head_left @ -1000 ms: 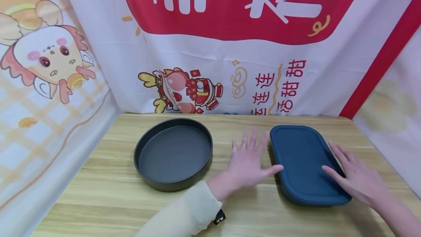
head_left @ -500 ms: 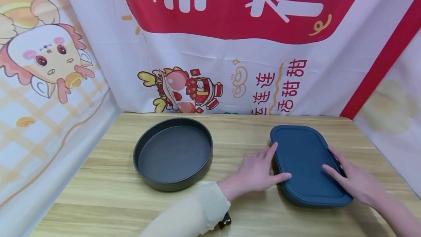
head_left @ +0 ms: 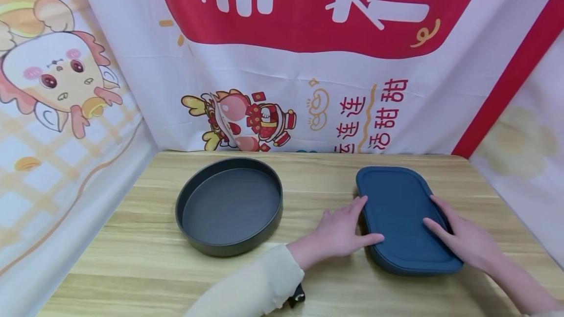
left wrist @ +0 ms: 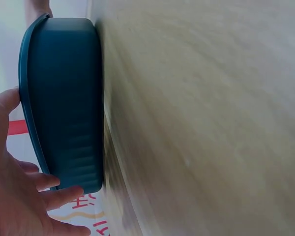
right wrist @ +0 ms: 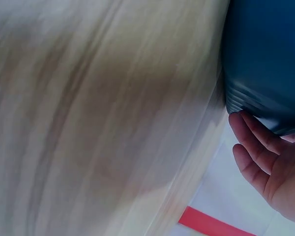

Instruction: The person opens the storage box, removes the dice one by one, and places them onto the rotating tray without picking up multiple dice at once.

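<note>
A blue box (head_left: 403, 219) lies on the table (head_left: 132, 263), to the right of a round pan (head_left: 229, 205) and apart from it. The left hand (head_left: 341, 231) clasps the box's left side, thumb laid over the lid's near edge and fingers along the wall; the left wrist view shows the fingers (left wrist: 59, 196) against the ribbed wall. The right hand (head_left: 467, 241) holds the box's right side, thumb on the lid. Its fingers go down past the far edge and are hidden from the head camera; the right wrist view shows fingers (right wrist: 258, 132) touching the wall near its base. The right forearm is cut off at the frame's corner. Both wrist views are blurred. A printed cloth (head_left: 308, 62) hangs behind the box.
</note>
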The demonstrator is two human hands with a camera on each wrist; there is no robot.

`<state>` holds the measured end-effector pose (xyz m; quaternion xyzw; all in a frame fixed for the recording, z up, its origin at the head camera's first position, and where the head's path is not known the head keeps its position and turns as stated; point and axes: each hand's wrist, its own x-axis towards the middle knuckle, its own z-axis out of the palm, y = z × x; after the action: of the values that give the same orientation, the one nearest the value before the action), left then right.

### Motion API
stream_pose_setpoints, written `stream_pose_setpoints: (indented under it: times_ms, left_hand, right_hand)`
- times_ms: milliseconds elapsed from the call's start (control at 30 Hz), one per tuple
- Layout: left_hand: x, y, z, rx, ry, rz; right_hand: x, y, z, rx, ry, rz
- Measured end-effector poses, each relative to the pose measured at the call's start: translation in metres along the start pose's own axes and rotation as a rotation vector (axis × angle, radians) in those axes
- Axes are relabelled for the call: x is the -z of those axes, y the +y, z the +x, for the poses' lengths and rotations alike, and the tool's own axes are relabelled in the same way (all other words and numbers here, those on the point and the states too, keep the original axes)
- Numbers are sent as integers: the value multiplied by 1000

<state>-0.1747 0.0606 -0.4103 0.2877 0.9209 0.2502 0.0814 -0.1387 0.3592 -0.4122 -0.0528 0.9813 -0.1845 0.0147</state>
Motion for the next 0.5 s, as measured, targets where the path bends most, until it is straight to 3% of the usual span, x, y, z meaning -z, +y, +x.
stream_pose_setpoints:
  times_ms: [300,500]
  left_hand:
    - [6,-16,-6,12,0,-23]
    - [11,-26,-12,67,9,-64]
  right_hand:
    - [-1,-16,7,49,9,6]
    - [-4,-28,11,80,-9,7]
